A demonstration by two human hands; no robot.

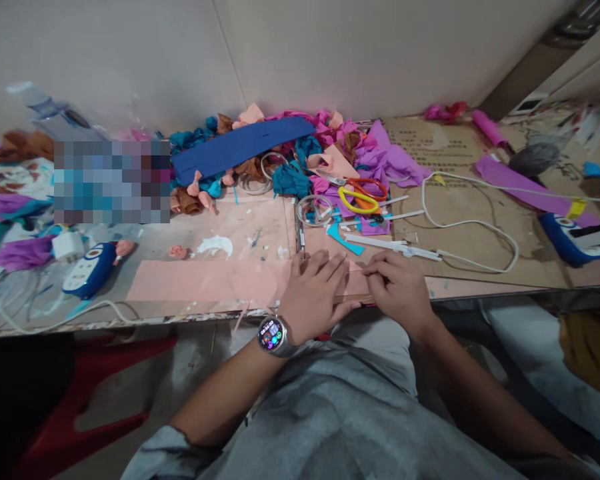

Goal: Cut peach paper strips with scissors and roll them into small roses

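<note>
A long peach strip of crepe paper [205,280] lies along the front edge of the table. My left hand [313,287] rests flat on its right part, fingers spread and palm down, with a watch [272,335] on the wrist. Just to the right, my right hand [403,287] is closed, its fingertips pinched at the strip's right end; the inside of that grip is hidden. Beyond the hands lie a blue paper scrap [344,240], white plastic strips [390,244], and scissors with yellow handles [359,200] beside orange-handled scissors [367,188].
Crumpled coloured paper [290,177] is heaped along the wall under a dark blue strip [240,150]. A white cable [513,243] loops over cardboard [455,220] at right. Blue-and-white devices [91,270] sit at both sides. A red stool [107,367] stands lower left.
</note>
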